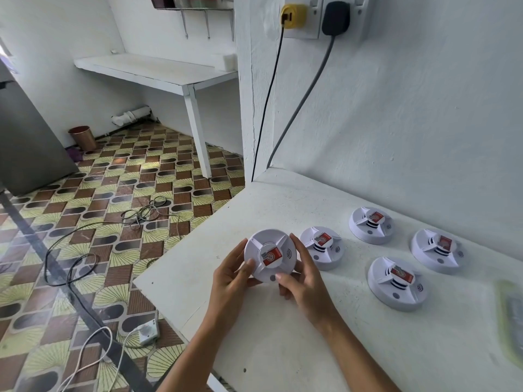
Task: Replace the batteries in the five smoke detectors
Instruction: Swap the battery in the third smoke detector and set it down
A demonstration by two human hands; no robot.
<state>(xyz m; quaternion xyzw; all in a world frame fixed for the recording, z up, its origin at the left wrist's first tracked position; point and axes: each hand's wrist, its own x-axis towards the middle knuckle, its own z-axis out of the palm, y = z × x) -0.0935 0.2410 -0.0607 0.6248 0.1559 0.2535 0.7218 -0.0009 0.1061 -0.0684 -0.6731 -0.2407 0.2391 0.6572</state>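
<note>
A round white smoke detector (266, 244) with a red label at its centre is held above the white counter (283, 340), its face tilted toward me. My left hand (230, 274) grips its left edge and my right hand (301, 274) grips its right edge, thumbs on the front. Several more white detectors with red labels rest on the counter: one just right of the held one (325, 257), one further back (368, 232), one nearer (393, 290) and one at the far right (434, 256).
A yellowish packet (512, 315) lies blurred at the counter's right edge. Two plugs (294, 17) sit in wall sockets with cables hanging down the pillar. Left of the counter the patterned floor (113, 210) carries loose cables and a white adapter (148, 331).
</note>
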